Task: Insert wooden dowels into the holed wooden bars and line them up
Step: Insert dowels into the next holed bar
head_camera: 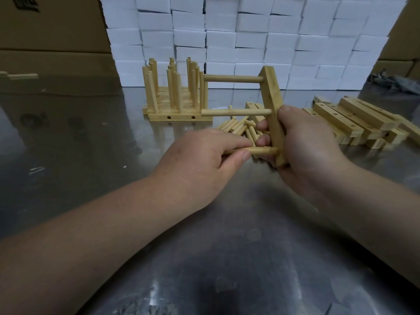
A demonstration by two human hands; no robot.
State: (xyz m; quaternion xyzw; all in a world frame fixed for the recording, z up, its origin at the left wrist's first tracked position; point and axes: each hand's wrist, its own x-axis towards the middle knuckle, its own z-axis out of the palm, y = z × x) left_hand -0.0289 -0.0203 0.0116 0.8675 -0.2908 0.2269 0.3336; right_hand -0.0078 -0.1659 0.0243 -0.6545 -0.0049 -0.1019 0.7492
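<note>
**Holed bar, third dowel at the last hole**

Item: holed wooden bar (272,103). Held on edge, tilted, long axis running up and away. Gripped in right hand (304,144) round the lower half, thumb laid over the near edge, fingers curled round the far side and closed firmly on the wood.

Fitted: top dowel (234,78), well above the grip, and middle dowel (236,112), just above the grip. Both seated, jutting leftward, roughly parallel.

In work: third dowel (261,151), level with the bottom of the grip. Pinched between thumb and forefinger of left hand (204,155), tip at the lowest hole. Depth of entry hidden by fingers, so cannot tell.

Handling, as judged: light, stiff, dry, smooth-sanded. Not fragile, but slim enough to jam if entered askew. Bar best held close beside the hole being filled, as here, to brace against the push. Dowel best pinched near the entering end to keep it square to the hole.

Nearby stock:
- Loose dowels (236,127), heaped just beyond the grip on the steel table (227,246).
- Finished bars (175,96), beyond and left of the grip, set side by side with dowels upright.
- Empty holed bars (354,119), stacked to the right of the grip.
- White boxes (250,30), walled up far beyond.
</note>
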